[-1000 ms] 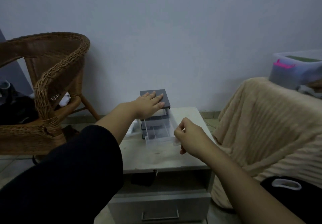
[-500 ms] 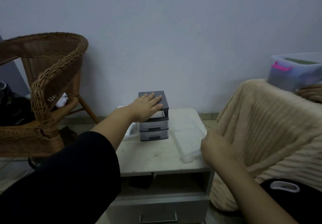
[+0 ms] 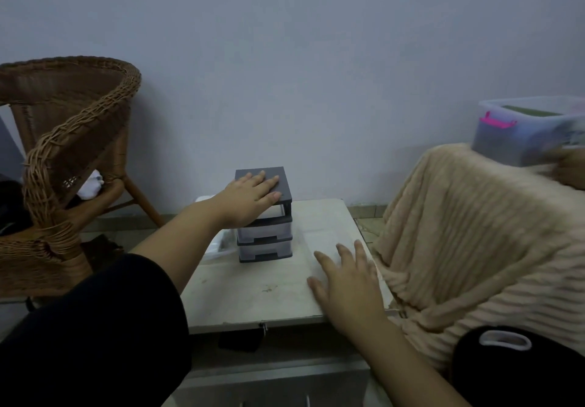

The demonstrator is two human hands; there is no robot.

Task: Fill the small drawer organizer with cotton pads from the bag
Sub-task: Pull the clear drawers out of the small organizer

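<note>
— What do the hands work on?
— A low cabinet [image 3: 253,296] with a pale, scuffed top, set against a plain grey-blue wall [image 3: 316,58]. A metal drawer front [image 3: 275,384] shows beneath the top.

— Where is the small drawer organizer [image 3: 265,239]?
— Toward the back of the top, near the middle. Its upper slot is empty and two drawers sit below it. The left hand [image 3: 250,196] lies flat on its dark lid, fingers straight and close together.

— And the right hand [image 3: 346,280]?
— Palm down, fingers spread, over the right part of the top. A clear drawer [image 3: 323,242] lies there, just beside the organizer. Whether the hand touches it I cannot tell.

— The bag?
— A clear bag [image 3: 218,245] lies at the organizer's left, partly hidden by the forearm.

— What stands around?
— At left a wicker chair [image 3: 63,153] with a white cloth [image 3: 90,185] on its seat. At right a beige ribbed blanket [image 3: 474,232] with a lidded storage box [image 3: 522,134] on it.
</note>
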